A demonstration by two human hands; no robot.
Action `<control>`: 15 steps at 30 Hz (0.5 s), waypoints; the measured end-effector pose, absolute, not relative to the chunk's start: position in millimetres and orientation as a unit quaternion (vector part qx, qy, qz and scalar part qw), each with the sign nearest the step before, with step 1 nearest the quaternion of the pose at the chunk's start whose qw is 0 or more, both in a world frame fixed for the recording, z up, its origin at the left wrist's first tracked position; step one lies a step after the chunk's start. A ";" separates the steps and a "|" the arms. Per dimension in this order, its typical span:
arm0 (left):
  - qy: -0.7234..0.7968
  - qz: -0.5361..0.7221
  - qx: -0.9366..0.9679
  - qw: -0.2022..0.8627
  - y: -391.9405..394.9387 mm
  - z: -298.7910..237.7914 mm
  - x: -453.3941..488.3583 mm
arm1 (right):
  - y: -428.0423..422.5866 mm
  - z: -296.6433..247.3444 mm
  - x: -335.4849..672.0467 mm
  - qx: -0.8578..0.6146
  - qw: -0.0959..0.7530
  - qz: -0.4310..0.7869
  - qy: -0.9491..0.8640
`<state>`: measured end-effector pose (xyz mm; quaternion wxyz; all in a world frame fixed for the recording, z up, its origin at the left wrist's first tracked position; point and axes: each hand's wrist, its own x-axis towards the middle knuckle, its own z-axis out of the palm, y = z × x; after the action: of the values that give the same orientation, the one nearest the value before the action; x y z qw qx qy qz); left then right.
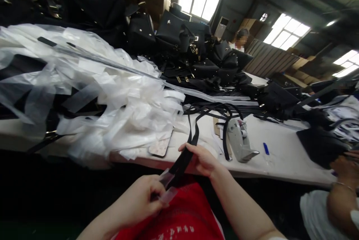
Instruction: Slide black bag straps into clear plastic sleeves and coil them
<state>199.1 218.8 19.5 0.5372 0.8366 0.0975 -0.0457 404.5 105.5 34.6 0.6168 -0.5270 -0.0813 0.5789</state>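
Observation:
Black straps (182, 161) run from the table edge down toward my lap. My right hand (204, 159) is closed round them, with the thumb along the near side and their upper lengths curving back over the table. Lower down, my left hand (150, 195) pinches clear plastic film (169, 195) at the straps' lower end. Its fingertips are partly hidden and a little blurred. A tape dispenser (238, 141) stands to the right of my right hand, with a black strap hanging beside it. A phone (162, 144) lies at the table edge to the left.
A large heap of clear plastic sleeves (131, 98) covers the left of the white table (280, 161). Black handbags (171, 30) are piled behind. A blue marker or cap (266, 148) lies right of the dispenser. A co-worker's arm (343, 195) reaches in at the far right.

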 end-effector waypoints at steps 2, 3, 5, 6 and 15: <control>0.090 -0.040 0.845 0.526 218.9 21.5 199.2 | 104.5 34.1 404.1 -0.569 0.603 0.551 -0.096; 0.088 -0.034 0.849 0.519 219.9 21.9 198.6 | 103.1 34.4 404.9 -0.582 0.597 0.540 -0.114; 0.087 -0.017 0.853 0.513 223.0 21.2 196.3 | 99.8 35.2 408.2 -0.594 0.587 0.528 -0.157; 0.084 -0.012 0.851 0.518 224.6 20.5 195.0 | 98.4 35.2 409.8 -0.598 0.581 0.523 -0.175; 0.096 0.047 0.818 0.565 219.3 15.9 203.1 | 99.7 20.9 377.8 -0.628 0.482 0.533 -0.300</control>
<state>203.1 219.3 15.9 0.5654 0.8179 0.0958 0.0473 377.8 99.7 20.9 0.4816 -0.6281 -0.2997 0.5326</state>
